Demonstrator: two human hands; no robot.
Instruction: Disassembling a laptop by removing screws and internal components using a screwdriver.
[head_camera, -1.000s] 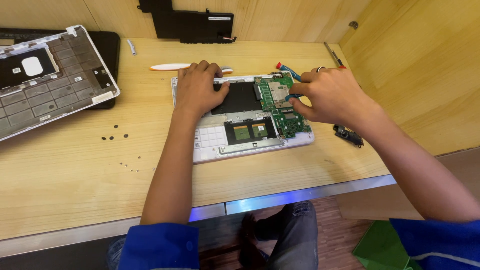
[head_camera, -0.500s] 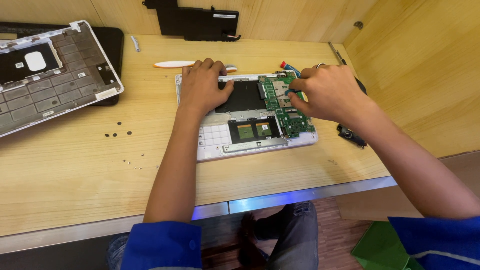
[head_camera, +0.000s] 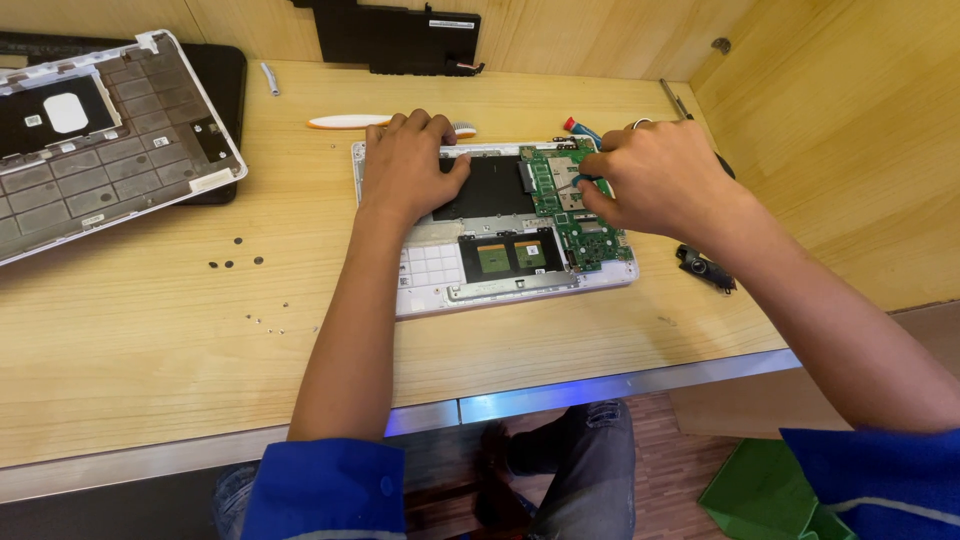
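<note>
Electronics repair bench: opened laptop, loose screws, wooden worktable.

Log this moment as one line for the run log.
left hand: flat on opened white laptop base | right hand: pinching a small blue-handled tool, tip on green circuit board | loose dark screws: on wooden table
</note>
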